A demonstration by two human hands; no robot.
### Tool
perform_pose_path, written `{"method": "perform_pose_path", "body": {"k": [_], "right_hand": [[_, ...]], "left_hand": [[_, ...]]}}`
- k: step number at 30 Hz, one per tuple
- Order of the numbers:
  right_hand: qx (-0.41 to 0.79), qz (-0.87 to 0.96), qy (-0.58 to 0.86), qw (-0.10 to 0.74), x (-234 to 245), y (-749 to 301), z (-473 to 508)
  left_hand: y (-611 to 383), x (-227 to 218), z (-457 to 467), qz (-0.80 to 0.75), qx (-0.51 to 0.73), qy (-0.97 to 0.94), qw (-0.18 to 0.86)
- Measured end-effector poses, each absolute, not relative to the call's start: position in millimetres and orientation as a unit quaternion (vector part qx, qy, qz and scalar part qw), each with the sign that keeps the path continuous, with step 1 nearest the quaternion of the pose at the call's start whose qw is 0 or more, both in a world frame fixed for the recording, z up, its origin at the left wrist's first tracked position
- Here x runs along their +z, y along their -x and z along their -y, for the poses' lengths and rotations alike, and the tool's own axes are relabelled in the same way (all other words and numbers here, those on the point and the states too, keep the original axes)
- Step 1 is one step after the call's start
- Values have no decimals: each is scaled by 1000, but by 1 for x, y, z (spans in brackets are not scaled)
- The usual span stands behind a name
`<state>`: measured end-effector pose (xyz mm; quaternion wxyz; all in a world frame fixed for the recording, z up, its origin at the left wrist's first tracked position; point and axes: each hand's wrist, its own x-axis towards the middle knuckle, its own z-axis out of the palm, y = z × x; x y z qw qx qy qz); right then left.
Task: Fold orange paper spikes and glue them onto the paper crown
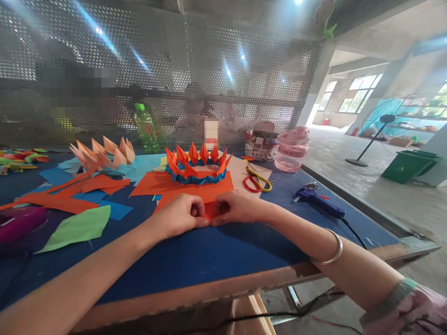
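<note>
My left hand (179, 214) and my right hand (239, 207) meet over the blue table top, thumbs and fingers pinched. Between them is a small piece of orange paper (210, 210), mostly hidden by my fingers. Just beyond lies a flat sheet of orange paper (146, 184). On it stands a ring of folded paper (197, 174) with a blue base and pointed orange tips. Scissors (259, 180) with red and yellow handles rest on pale paper to the right.
Farther right lie a blue glue gun (323, 202) with a cord and a pink-tinted bottle (291, 151) beside a round container (261, 145). At left are a peach folded-paper ring (104, 153), a green paper piece (78, 228), orange scraps and a green bottle (145, 130). A perforated metal screen backs the table.
</note>
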<state>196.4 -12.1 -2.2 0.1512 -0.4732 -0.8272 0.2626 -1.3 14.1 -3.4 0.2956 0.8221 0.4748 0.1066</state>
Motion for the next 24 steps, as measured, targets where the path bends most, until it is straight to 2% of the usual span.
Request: {"method": "perform_pose_path", "body": {"k": [16,24], "right_hand": [[242,837,467,149,-4,-198,10],[250,839,458,153,-5,-199,9]], "left_hand": [[13,15,-21,-471,66,-795,376],[4,0,-16,-507,91,-811,277]]}}
